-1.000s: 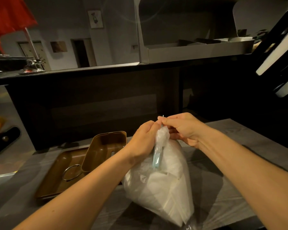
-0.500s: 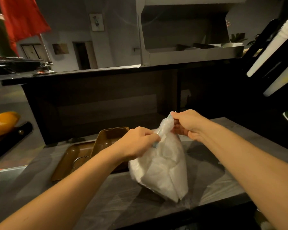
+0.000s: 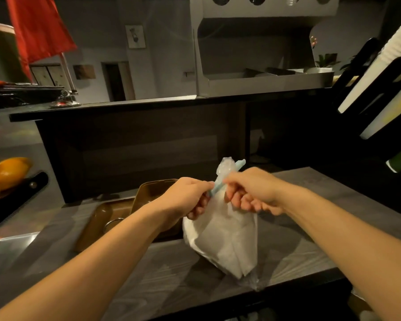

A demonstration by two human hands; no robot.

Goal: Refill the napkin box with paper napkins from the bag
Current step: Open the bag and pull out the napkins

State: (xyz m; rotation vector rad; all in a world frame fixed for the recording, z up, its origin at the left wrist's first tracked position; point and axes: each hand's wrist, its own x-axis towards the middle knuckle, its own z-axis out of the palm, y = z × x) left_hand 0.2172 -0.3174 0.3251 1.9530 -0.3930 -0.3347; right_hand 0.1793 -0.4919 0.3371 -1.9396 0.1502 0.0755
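Two hands meet at the gathered neck of one clear plastic bag (image 3: 222,237). The left hand (image 3: 185,198) has its grip curled tight on a pale blue tie (image 3: 218,187) at the neck; the right hand (image 3: 252,192), at 3 o'clock from it, is clamped on the neck itself, fingers folded round the plastic. The knotted top sticks up at 12 o'clock above both hands. One block of white paper napkins (image 3: 227,249) fills the bag, whose base rests on the grey bench (image 3: 347,205). At 9 o'clock from the bag lies one brown napkin box (image 3: 102,223), open, its lid (image 3: 153,188) standing propped. Oranges (image 3: 5,170) sit far off at 9 o'clock; how many I cannot tell.
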